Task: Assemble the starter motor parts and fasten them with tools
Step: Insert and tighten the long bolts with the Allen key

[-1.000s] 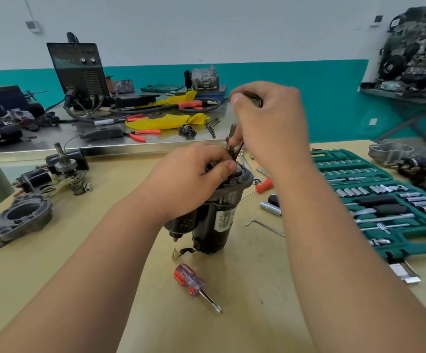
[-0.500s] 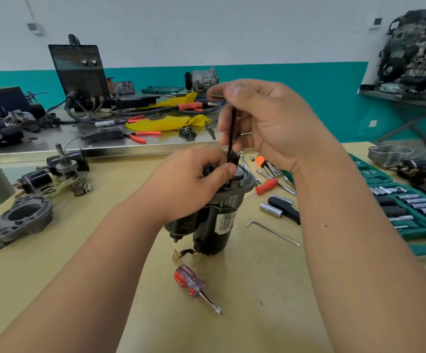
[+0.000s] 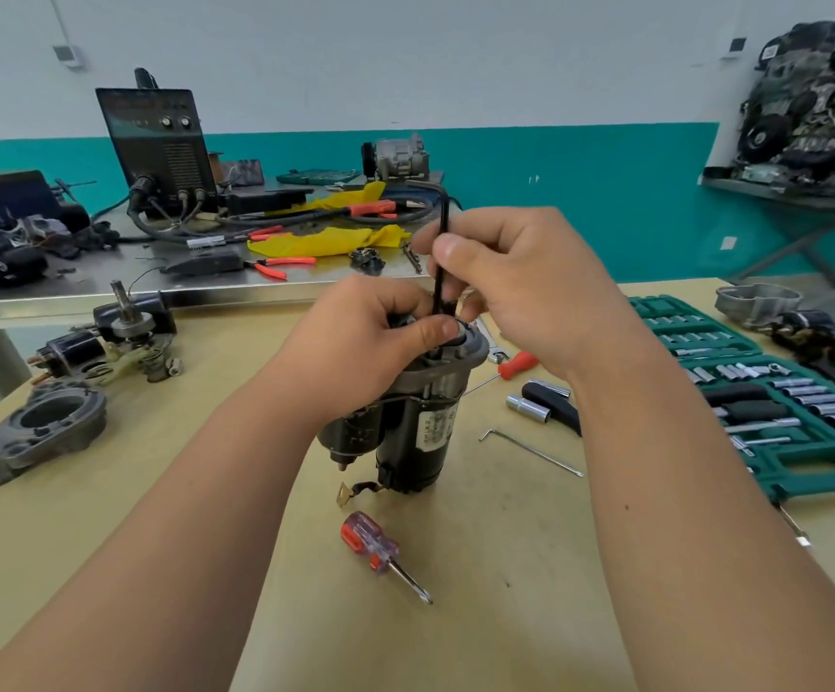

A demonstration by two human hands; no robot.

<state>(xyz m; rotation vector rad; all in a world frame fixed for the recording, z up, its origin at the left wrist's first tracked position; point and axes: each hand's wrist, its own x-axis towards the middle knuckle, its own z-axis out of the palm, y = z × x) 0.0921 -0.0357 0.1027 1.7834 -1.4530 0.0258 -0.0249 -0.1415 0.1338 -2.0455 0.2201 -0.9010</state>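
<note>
A black starter motor (image 3: 413, 432) stands upright in the middle of the tan table (image 3: 480, 591). My left hand (image 3: 365, 342) grips its metal top end, thumb laid across the cap. My right hand (image 3: 520, 287) pinches a black L-shaped hex key (image 3: 441, 242) that stands upright, its lower tip down in the motor's top and its short arm pointing left above my fingers. The fastener under the key is hidden by my fingers.
A red-handled screwdriver (image 3: 380, 546) lies in front of the motor. A thin silver hex key (image 3: 530, 452), sockets (image 3: 530, 407) and a green socket set case (image 3: 775, 397) are to the right. Motor housings (image 3: 35, 432) and a solenoid assembly (image 3: 110, 342) lie left. A cluttered steel bench (image 3: 180, 287) stands behind.
My right hand has swung the hex key from a tilted hold to upright and lowered, with the short arm now showing above my fingers. The left hand stays on the motor's top.
</note>
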